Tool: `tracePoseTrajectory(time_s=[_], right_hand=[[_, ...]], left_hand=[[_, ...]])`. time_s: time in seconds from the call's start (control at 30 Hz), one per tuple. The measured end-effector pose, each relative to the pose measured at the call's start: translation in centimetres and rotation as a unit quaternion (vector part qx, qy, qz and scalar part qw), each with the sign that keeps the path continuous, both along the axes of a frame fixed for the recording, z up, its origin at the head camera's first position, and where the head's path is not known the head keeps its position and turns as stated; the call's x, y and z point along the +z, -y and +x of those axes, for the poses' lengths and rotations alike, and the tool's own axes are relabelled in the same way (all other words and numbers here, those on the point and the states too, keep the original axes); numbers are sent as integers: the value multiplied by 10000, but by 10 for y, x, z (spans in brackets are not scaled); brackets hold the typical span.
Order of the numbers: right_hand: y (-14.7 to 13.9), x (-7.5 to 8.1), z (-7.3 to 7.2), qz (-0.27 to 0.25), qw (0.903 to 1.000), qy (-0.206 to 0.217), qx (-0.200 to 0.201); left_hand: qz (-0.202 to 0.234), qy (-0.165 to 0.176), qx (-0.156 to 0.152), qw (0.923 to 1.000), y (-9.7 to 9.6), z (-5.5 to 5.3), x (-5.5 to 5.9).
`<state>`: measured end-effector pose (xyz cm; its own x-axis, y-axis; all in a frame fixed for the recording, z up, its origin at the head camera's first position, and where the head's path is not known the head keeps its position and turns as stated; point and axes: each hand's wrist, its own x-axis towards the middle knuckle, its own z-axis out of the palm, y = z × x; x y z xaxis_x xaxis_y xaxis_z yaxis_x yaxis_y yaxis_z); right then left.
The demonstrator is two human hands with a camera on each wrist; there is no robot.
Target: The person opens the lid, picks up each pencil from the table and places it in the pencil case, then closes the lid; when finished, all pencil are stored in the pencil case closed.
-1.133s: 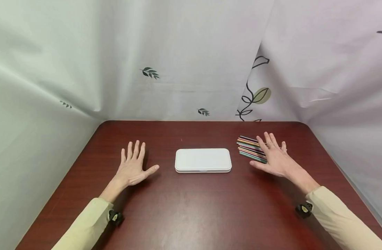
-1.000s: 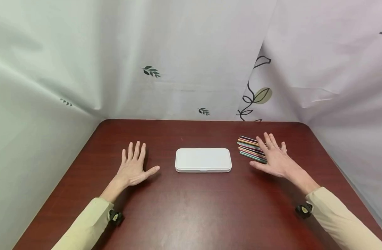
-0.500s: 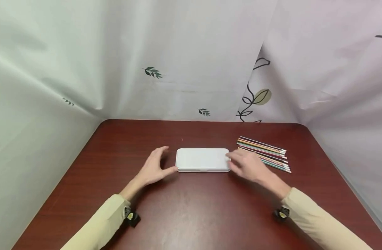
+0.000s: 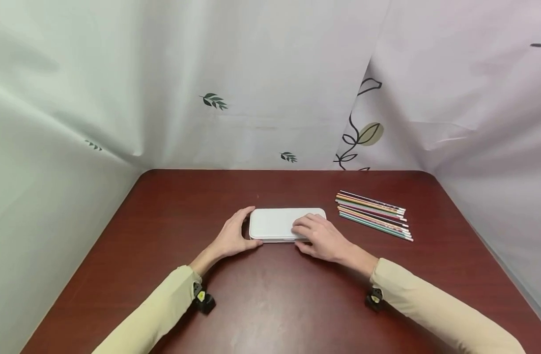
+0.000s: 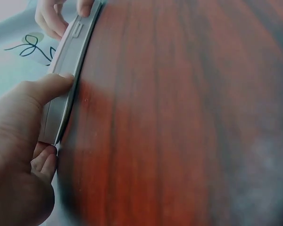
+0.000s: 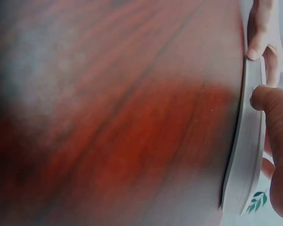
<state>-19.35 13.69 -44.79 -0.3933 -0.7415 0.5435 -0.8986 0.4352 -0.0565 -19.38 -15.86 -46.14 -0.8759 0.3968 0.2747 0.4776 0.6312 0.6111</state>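
Observation:
A white pencil case (image 4: 272,223) lies closed on the table, long side facing me, with a small latch (image 5: 77,30) on its front. My left hand (image 4: 229,238) holds its left end, thumb on the front side and fingers round the end. Over the right part of the lid, my right hand (image 4: 321,238) bends its fingers on top. In the right wrist view, that hand's thumb presses the front side of the case (image 6: 243,155), around where the latch sits; the thumb hides the latch there.
Several pencils (image 4: 374,216) in various colours lie side by side to the right of the case, eraser ends to the right. The dark red-brown table (image 4: 270,295) has a pale patterned curtain (image 4: 252,73) behind and at both sides.
Both hands have come inward from spread, flat positions, the right one leaving the pencils. The left now grips the case's left end; the right has reached its lid and front. The case stays put.

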Motion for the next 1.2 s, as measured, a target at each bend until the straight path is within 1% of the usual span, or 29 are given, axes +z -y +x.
tracePoseTrajectory(time_s=[0.1, 0.23, 0.37, 0.47, 0.53, 0.63, 0.7, 0.77, 0.87, 0.93, 1.0, 1.03, 1.13, 1.2], right_hand=[[2, -1, -1, 35, 9999, -143, -46], [3, -3, -1, 134, 9991, -399, -105], [5, -5, -3, 224, 9971, -725, -113], [6, -6, -3, 329, 9939, -1053, -63], [7, -6, -4, 466, 9893, -1380, -18], [8, -6, -6, 674, 9784, -1954, 74], [8, -5, -7, 788, 9713, -2239, 141], [8, -3, -8, 868, 9665, -2408, 196], [7, 1, -10, 853, 9627, -2555, 272], [7, 6, -12, 768, 9635, -2548, 303], [6, 12, -14, 625, 9689, -2370, 346], [5, 16, -16, 538, 9724, -2238, 373], [0, 25, -20, 351, 9853, -1614, 427], [-5, 30, -24, 214, 9907, -1264, 453]], left_hand=[[-104, 74, 0, 9999, -1, -3, 2], [-163, 229, 50, 9996, -1, -4, 2], [-163, 311, 67, 9994, -1, -5, 2], [-118, 345, 61, 9993, -1, -5, 2], [-86, 359, 80, 9993, -1, -5, 1], [-44, 361, 131, 9993, -1, -4, 1], [-37, 312, 156, 9994, -2, -4, 1], [-13, 257, 161, 9995, -3, -4, 1], [45, 144, 152, 9998, -4, -4, 1], [73, 157, 153, 9997, -4, -5, 1], [99, 193, 159, 9996, -4, -5, 1], [108, 238, 168, 9995, -3, -4, 1], [165, 321, 164, 9992, -1, -3, 0], [255, 338, 159, 9990, -1, -2, 0]])
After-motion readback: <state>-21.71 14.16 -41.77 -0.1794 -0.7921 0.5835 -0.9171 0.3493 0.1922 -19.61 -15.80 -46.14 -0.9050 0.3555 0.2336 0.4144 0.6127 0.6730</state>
